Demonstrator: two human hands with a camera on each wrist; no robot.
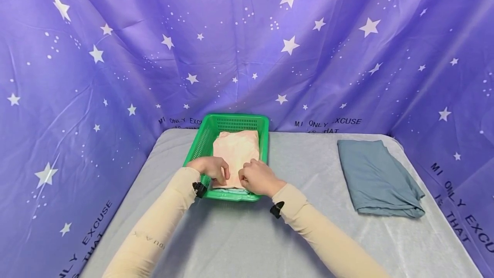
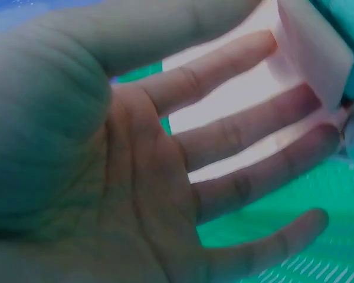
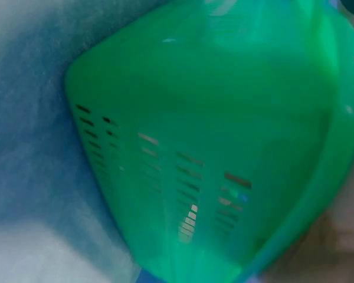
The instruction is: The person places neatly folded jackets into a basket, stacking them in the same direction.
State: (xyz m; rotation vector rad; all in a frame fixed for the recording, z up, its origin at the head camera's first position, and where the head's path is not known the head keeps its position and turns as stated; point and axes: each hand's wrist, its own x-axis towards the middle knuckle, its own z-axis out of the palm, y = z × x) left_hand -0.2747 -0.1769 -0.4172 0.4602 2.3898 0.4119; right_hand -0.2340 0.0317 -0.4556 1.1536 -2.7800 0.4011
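Observation:
A folded pale pink cloth [image 1: 236, 149] lies inside a green plastic basket [image 1: 265, 125], over a light teal cloth [image 1: 231, 191] whose edge shows at the near end. My left hand [image 1: 212, 168] reaches over the basket's left rim, its fingertips at the pink cloth's near left part. In the left wrist view its fingers [image 2: 236, 135] are spread and nearly straight, their tips against the cloth's edge. At the near right corner, my right hand [image 1: 258, 178] bends its fingers down at the pink cloth. Those fingertips are hidden, so I cannot tell whether they pinch it.
To the right, a folded blue-grey cloth [image 1: 380, 179] lies on the grey-covered table [image 1: 305, 166]. Purple star-printed curtains [image 1: 239, 55] hang behind and at both sides. The basket's slotted outer wall [image 3: 200, 118] fills most of the right wrist view.

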